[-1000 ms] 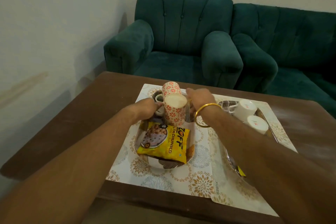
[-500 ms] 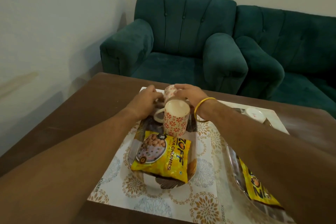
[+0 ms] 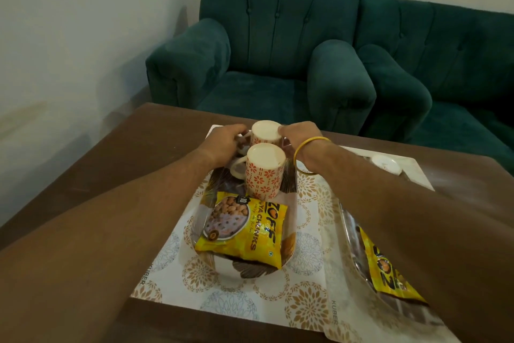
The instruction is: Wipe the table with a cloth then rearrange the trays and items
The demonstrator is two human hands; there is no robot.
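Note:
Two white mugs with an orange flower pattern stand upside down at the far end of a clear oval tray (image 3: pixel 199 227). My left hand (image 3: pixel 222 145) grips the far mug (image 3: pixel 265 133) at its handle side. On that mug's right side rests my right hand (image 3: pixel 303 143), which wears a yellow bangle. The near mug (image 3: pixel 264 175) stands free just in front. A yellow snack packet (image 3: pixel 244 228) lies in the tray's near half. The tray sits on a patterned placemat (image 3: pixel 244 306) on the brown table (image 3: pixel 133 153).
A second tray (image 3: pixel 351 245) under my right forearm holds another yellow packet (image 3: pixel 386 273). A white cup (image 3: pixel 385 163) lies beyond it on a second placemat. Green sofas (image 3: pixel 272 45) stand behind the table, and a wall runs along the left.
The far mug was tilted on its side between my hands; it now stands upside down behind the near mug. My view has moved closer and to the left.

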